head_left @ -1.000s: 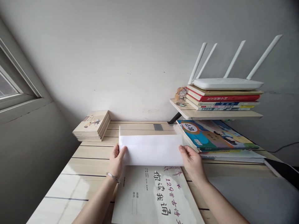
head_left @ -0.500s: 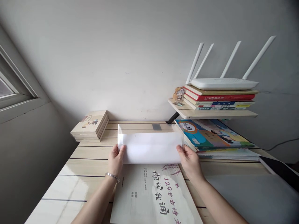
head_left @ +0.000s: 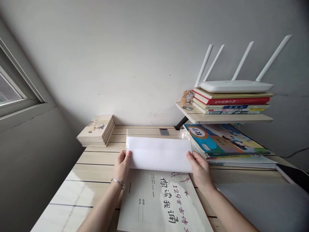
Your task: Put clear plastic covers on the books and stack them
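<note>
Head view: both grips (head_left: pixel 122 166) (head_left: pixel 201 168) pinch white paper's (head_left: pixel 159 155) edges, desk (head_left: pixel 96 169) stretching left.

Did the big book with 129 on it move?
No, the big book lies in the same place against the striped table; the whole view just shifts slightly.

Two hands (head_left: pixel 122 166), one router (head_left: pixel 236 86), four antennas (head_left: pixel 242 61).

A white router (head_left: pixel 236 86) tops stacked books (head_left: pixel 238 101) on a shelf (head_left: pixel 193 116), with beige booklets (head_left: pixel 96 132) piled leftward.
</note>
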A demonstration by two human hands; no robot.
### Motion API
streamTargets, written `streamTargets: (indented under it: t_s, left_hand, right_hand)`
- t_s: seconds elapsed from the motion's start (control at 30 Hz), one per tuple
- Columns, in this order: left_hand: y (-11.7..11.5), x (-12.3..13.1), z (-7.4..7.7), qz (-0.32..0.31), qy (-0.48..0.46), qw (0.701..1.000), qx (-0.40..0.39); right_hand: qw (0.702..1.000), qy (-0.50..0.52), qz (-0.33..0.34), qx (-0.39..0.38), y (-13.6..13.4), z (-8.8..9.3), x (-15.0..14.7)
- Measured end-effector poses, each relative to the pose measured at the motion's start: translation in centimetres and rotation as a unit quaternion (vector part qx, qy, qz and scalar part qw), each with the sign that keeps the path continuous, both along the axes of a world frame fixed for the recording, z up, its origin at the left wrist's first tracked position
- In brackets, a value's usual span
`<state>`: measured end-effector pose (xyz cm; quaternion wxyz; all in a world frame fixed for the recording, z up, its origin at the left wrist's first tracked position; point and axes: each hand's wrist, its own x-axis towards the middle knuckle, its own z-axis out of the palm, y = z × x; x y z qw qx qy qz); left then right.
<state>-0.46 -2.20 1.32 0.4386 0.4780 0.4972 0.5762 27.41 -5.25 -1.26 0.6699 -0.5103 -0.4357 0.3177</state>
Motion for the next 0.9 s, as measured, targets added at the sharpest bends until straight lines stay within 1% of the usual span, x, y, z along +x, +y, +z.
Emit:
streamTargets:
  t_s: [0.07, 0.17, 0.23, 0.33, 0.43, 0.53, 0.6, 0.67, 0.73, 0.83, 0.9]
  left_hand:
    - [0.1, 0.1, -0.2, 0.008, 0.010, 1.000, 0.006]
    - [0.1, 0.2, -0.1, 0.015, 0.010, 1.000, 0.005]
    - [0.0, 0.2, 0.0, 0.001, -0.007, 1.000, 0.003]
    - [-0.2, 0.1, 0.3, -0.033, -0.039, 0.999, 0.000]
    - [-0.2, 0.2, 0.2, -0.035, -0.047, 0.998, 0.002]
    - [-0.1, 0.4, 0.0, -0.019, -0.030, 0.999, 0.008]
    - [0.0, 0.5, 0.0, -0.008, -0.022, 1.000, 0.009]
    - [0.0, 0.6, 0.1, -0.002, -0.017, 1.000, 0.004]
    - [-0.1, 0.5, 0.4, -0.006, -0.020, 1.000, -0.003]
    - [-0.3, 0.3, 0.8, -0.038, -0.048, 0.998, -0.008]
    - [-0.4, 0.2, 0.9, -0.056, -0.066, 0.996, -0.011]
  right_hand:
    - [1.000, -0.008, -0.008, 0.003, -0.1, 0.2, 0.0]
    - [0.998, -0.055, -0.043, 0.000, -0.2, 0.3, 0.0]
    - [0.994, -0.088, -0.065, -0.001, -0.1, 0.3, -0.1]
    - [0.990, -0.116, -0.077, 0.002, -0.1, 0.5, -0.2]
    - [0.991, -0.113, -0.066, 0.009, -0.3, 0.8, -0.4]
    - [0.997, -0.080, -0.010, 0.022, -0.5, 0.9, -0.3]
    - [0.997, -0.066, 0.015, 0.024, -0.5, 0.7, -0.1]
    - [0.997, -0.071, 0.011, 0.018, -0.3, 0.3, 0.1]
    - [0.996, -0.085, -0.007, 0.010, -0.1, 0.0, 0.2]
    - [0.994, -0.102, -0.036, 0.000, 0.2, -0.1, 0.1]
    - [0.994, -0.101, -0.041, -0.002, 0.1, 0.1, 0.0]
